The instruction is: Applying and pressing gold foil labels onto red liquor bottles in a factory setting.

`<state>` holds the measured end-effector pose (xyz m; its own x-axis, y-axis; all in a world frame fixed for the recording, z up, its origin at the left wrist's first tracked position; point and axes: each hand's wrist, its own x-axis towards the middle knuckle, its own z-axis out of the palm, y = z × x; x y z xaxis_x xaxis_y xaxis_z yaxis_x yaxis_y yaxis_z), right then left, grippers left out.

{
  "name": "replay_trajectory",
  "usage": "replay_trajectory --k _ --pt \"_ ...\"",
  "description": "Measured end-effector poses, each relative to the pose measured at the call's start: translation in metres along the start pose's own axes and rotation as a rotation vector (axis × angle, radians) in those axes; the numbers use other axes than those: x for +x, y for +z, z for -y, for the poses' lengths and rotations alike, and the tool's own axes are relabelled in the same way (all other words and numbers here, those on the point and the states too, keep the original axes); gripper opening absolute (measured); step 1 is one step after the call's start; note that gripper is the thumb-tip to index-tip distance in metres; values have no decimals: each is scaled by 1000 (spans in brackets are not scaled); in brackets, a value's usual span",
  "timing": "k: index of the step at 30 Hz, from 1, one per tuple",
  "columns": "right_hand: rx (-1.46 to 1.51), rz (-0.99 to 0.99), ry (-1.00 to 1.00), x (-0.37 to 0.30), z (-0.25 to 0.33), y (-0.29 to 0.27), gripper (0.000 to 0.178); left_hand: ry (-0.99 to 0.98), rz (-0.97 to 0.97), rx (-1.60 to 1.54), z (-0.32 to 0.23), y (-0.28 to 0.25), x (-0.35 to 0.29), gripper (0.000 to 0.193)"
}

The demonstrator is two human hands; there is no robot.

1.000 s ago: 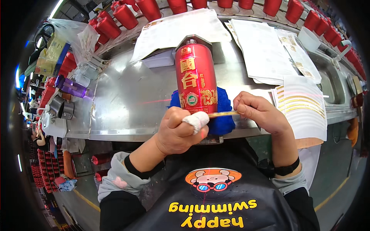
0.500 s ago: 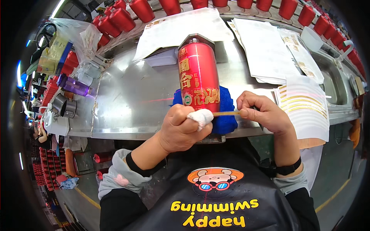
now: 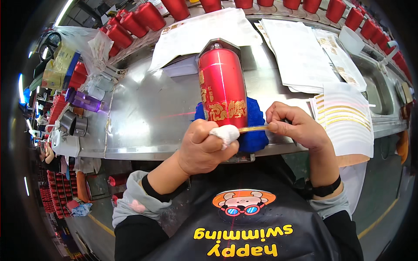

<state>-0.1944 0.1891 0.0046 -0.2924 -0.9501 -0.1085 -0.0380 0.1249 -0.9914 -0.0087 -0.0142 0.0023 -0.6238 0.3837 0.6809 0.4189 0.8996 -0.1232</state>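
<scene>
A glossy red bottle (image 3: 222,78) with gold decoration lies in front of me, its neck pointing away at a dark angular plate (image 3: 230,45). Under it is a blue cloth (image 3: 257,126). My left hand (image 3: 201,148) is closed at the bottle's near end. A white wrapping (image 3: 226,133) on one of its digits presses down where a narrow gold strip (image 3: 254,128) meets the bottle. The strip runs taut to my right hand (image 3: 298,129), which pinches its other end between thumb and forefinger. Something thin and dark shows by the right palm, too hidden to name.
To the right lies a white sheet (image 3: 346,139) bearing several curved gold strips, near a metal sink (image 3: 378,89). Paper stacks (image 3: 300,56) cover the steel table's (image 3: 143,113) far side. Red bottles (image 3: 174,8) line the back. A purple bottle (image 3: 85,100) is at left.
The red bottle has turned, its gold characters rolling to the left and the gold pattern shifting with them. The visible strip is slightly shorter. Both hands keep nearly the same place.
</scene>
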Motion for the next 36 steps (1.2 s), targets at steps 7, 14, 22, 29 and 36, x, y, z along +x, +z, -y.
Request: replay_trajectory --k 7,14,22,29,36 --pt "-4 17 -32 4 1 3 27 -129 -49 -37 -4 0 -14 21" --pt "11 25 13 6 -2 5 25 -25 -48 -21 0 1 -7 25" --pt "-37 17 -62 7 0 8 26 24 -13 -61 0 1 -11 24" --pt "-23 14 9 11 1 13 26 -71 -60 -39 -1 2 -8 24" --pt "-69 -8 -60 13 -4 15 26 71 60 -20 3 1 9 30"
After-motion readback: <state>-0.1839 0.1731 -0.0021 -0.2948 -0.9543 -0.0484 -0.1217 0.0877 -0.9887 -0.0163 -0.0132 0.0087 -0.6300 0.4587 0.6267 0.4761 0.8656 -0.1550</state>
